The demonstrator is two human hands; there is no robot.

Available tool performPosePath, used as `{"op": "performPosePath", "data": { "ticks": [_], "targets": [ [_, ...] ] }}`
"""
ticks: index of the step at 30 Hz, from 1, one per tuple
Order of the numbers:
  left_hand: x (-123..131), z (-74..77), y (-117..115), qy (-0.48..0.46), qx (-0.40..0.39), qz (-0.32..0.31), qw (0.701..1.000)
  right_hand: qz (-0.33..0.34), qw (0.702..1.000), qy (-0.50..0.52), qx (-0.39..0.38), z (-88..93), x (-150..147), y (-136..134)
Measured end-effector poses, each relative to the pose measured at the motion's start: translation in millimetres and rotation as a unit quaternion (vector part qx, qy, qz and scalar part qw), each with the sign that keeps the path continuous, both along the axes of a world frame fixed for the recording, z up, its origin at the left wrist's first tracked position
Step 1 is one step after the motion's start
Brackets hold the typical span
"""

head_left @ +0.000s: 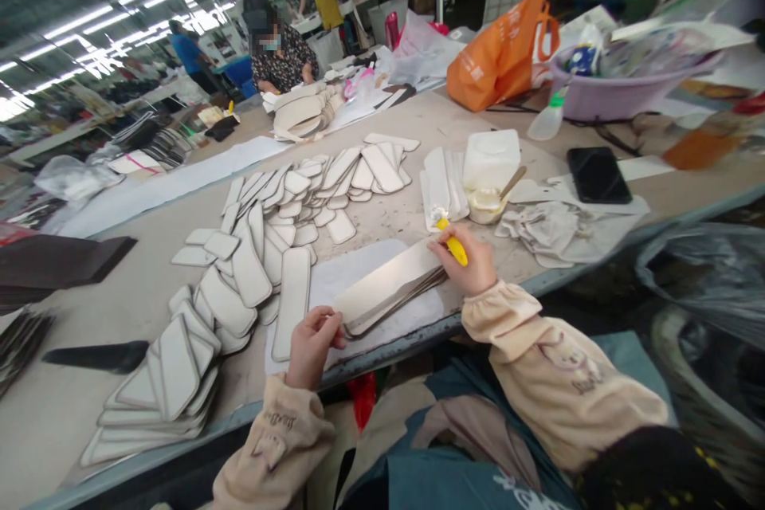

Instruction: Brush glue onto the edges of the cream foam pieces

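Observation:
My left hand (316,339) pinches the near left corner of a long pale strip (388,279) with rounded ends. This strip lies on top of a small stack of similar strips, on a white sheet (335,263) at the table's front edge. My right hand (469,259) is closed around a small tool with a yellow handle (453,243); its tip is whitish and too small to make out. The right fingertips also touch the far right end of the strip. Left of the stack lies one grey-white rounded panel (292,295).
Many loose rounded panels (239,271) cover the table to the left. A white tub (491,159), a small cup of cream paste (487,205), crumpled cloth (555,231), a phone (598,174), an orange bag (496,56) and a purple basin (621,96) stand at right. A co-worker (284,56) sits opposite.

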State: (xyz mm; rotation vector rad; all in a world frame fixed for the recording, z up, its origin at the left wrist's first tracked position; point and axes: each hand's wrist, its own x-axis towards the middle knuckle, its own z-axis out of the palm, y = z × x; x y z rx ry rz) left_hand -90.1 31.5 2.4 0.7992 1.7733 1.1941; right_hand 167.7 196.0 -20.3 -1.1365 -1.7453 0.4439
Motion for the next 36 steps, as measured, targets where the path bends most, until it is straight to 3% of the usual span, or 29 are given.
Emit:
{"op": "performPosePath", "data": {
  "ticks": [3,6,9,13,15,18,22,28,36],
  "targets": [
    [-1,2.7,-2,-0.024,0.045,0.036,0.998,0.018,0.998,0.017,0.049,6.4,3,0],
    [-3,5.3,-1,-0.109,0.068,0.097,0.987,0.044,0.996,0.06,0.058,12.3,5,-1],
    [-4,5.2,0,-0.18,0.085,0.143,0.97,0.092,0.988,0.123,0.009,16.4,7,-6],
    [-3,1.4,0,-0.215,0.11,0.158,0.957,0.158,0.968,0.177,-0.079,20.4,9,-11],
    [-1,-2.1,-1,-0.182,0.105,0.159,0.965,0.135,0.971,0.173,-0.097,20.3,9,-9],
    [2,-8.8,-2,-0.058,0.079,0.129,0.987,0.074,0.986,0.131,-0.068,14.9,8,-4],
    [5,-17.5,-3,0.048,0.052,0.075,0.995,0.06,0.996,0.032,-0.051,2.1,5,3],
    [7,-25.5,-2,0.12,0.01,0.045,0.992,0.013,0.992,-0.111,-0.052,-14.8,2,10],
    [6,-29.4,0,0.158,-0.016,0.021,0.987,0.004,0.982,-0.181,-0.062,-24.7,-3,14]
  ]
}}
